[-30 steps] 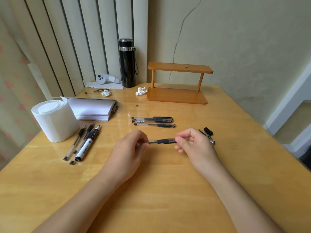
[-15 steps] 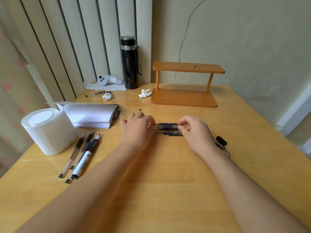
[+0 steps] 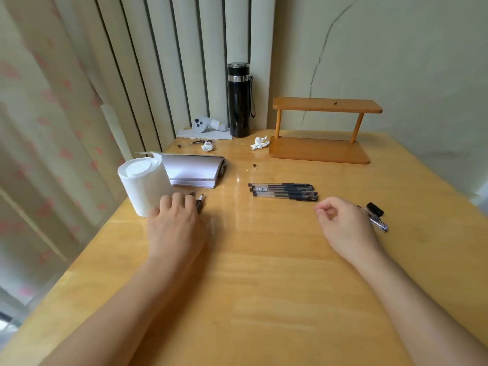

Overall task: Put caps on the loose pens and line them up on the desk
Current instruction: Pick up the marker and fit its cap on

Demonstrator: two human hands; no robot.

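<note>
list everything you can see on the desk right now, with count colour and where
capped pens: three, clear and black, in a row mid-desk
loose pens: tips of two show, under left hand
caps: two, black and clear, right, beside right hand
paper roll: one, white, left
notepad: one, white, behind roll
flask: one, black, back
shelf: one, wooden, back right
tissues: two, white, crumpled, back
controller: one, white, back left
desk: wooden
left hand: on loose pens
right hand: empty, fingers curled
</note>
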